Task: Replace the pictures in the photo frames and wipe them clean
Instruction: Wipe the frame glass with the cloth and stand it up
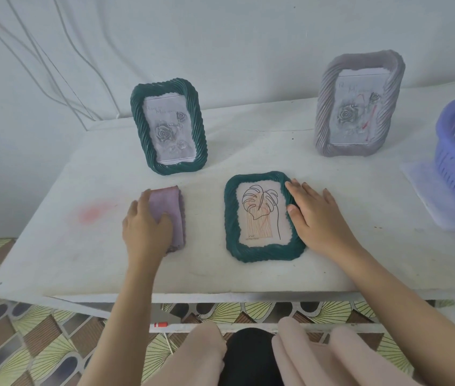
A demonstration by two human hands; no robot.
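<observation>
On worktop (220, 274), flat green frame (262, 247) shows leaf picture; right hand (315, 215) rests open on its edge. Left hand (145, 227) fingers closing round purple cloth (169, 207). Likely wiping next. Upright green frame (137, 118) and grey frame (323, 107) hold rose pictures, seemingly unswapped.

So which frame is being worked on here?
On the white table, nearest the front edge, a green frame lies flat under the right hand. Unlike the two upright rose frames, it shows a leaf drawing.

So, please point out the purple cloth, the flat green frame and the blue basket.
purple cloth (165, 207): head view, its bare upper part.
flat green frame (262, 253): head view, its lower border.
blue basket (454, 165): head view, its slatted wall.
</observation>
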